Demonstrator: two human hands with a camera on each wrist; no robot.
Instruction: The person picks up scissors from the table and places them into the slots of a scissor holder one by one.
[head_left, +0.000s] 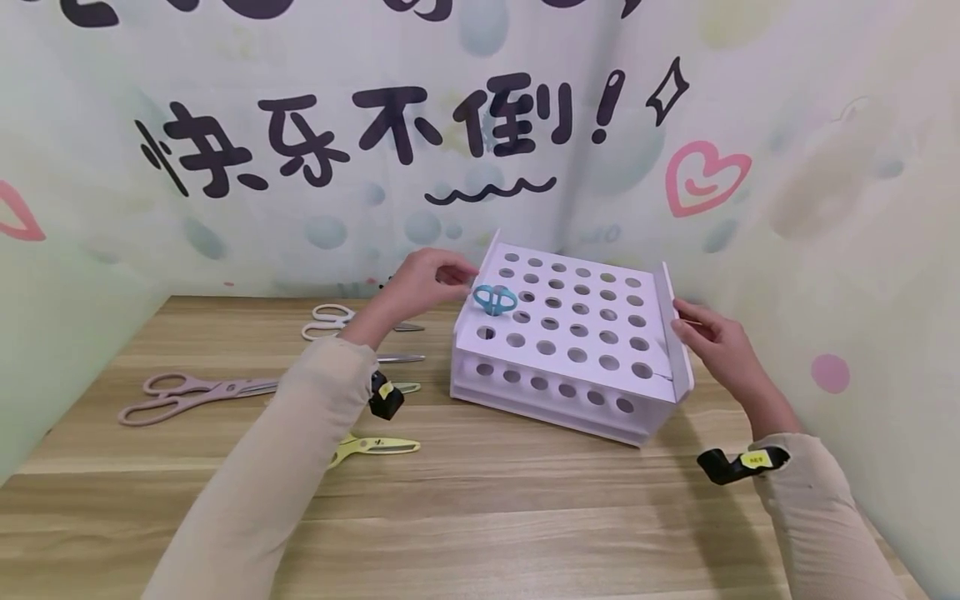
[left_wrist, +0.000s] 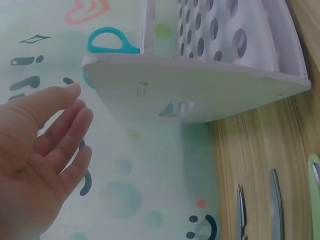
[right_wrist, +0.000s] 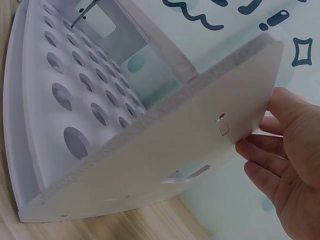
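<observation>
A white rack (head_left: 558, 321) with rows of round holes and raised side panels stands on the table. Teal-handled scissors (head_left: 495, 300) sit upright in one of its holes near the left panel, blades down. My left hand (head_left: 435, 279) hovers beside that left panel, fingers loosely bent, holding nothing. In the left wrist view, a gap separates its fingertips (left_wrist: 80, 107) from the panel (left_wrist: 145, 85). At the other end, my right hand (head_left: 716, 346) touches the right panel (right_wrist: 200, 120) near its back edge, with fingertips (right_wrist: 244, 146) against the outer face.
Left of the rack lie pink scissors (head_left: 187, 392), white-handled scissors (head_left: 330, 317) and yellow scissors (head_left: 367, 446), blades pointing right. More blades show there, partly hidden by my left arm. A printed curtain (head_left: 337, 233) hangs behind the wooden table (head_left: 487, 517).
</observation>
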